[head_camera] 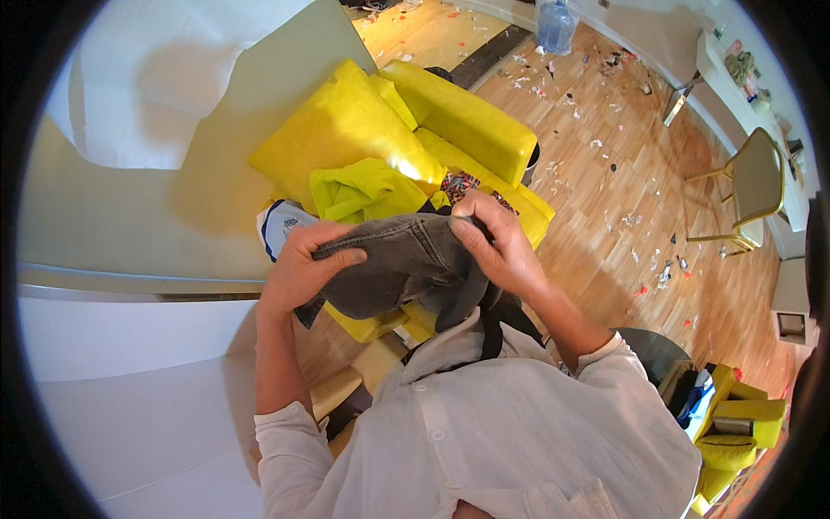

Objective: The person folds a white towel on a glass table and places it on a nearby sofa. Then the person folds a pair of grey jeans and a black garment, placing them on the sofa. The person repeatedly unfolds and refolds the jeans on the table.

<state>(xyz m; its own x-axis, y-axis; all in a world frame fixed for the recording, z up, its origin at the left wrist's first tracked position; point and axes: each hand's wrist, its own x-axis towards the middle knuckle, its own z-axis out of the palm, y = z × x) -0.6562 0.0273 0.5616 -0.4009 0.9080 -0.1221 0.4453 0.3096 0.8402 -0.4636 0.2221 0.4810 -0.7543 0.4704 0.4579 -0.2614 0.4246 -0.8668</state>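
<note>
A dark grey denim garment [382,259] with stitched seams is stretched between my two hands, its lower part hanging in folds near my shirt front. My left hand [305,266] pinches one edge of it, thumb on top. The opposite edge is gripped by my right hand [496,243] between thumb and fingers. Just beyond the denim, a lime-green cloth garment [366,188] lies crumpled on a yellow armchair [483,120]. Beside it are a white-and-blue cloth item [282,227] and a patterned fabric [460,185]. A large yellow cushion [350,130] leans on the chair.
Scraps of paper litter the wooden floor [583,194]. At right stand a metal-framed chair [755,188] and a white desk [746,97] bearing objects. A blue water jug [556,29] is at the back. Another yellow seat [733,441] with clothes beside it is at lower right.
</note>
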